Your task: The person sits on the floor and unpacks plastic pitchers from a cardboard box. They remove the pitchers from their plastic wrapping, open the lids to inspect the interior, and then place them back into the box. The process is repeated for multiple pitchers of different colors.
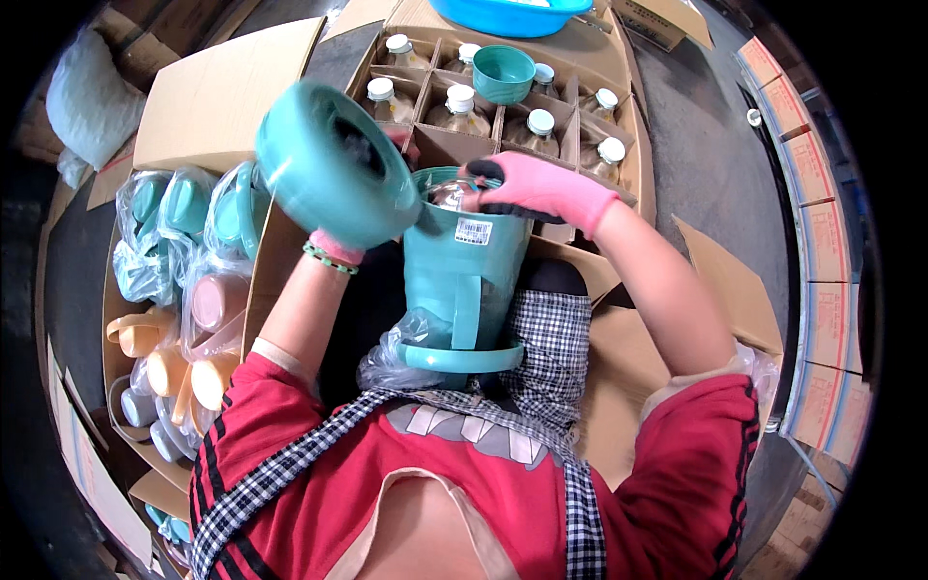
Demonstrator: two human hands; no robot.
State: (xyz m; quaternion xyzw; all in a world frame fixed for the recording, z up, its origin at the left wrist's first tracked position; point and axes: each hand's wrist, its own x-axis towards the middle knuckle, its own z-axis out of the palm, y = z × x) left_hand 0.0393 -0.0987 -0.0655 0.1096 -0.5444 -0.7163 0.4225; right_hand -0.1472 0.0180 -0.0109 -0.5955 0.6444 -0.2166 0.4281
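Observation:
A teal plastic jug body with a handle stands upright between my legs, a white label near its rim. Inside its mouth shows the shiny top of a glass liner. My right hand, in a pink glove with black fingertips, closes its fingers on the liner at the rim. Left of the mouth, my left hand holds up a round teal jug top with a dark hole. That top is tilted and slightly blurred, and it hides most of the hand. Crumpled clear plastic lies against the body's lower left.
Ahead, a divided carton holds several white-capped glass liners, with a teal cup on top. A blue basin sits beyond. At left, another carton contains bagged teal, peach and grey jugs. Cardboard flaps stick out at right.

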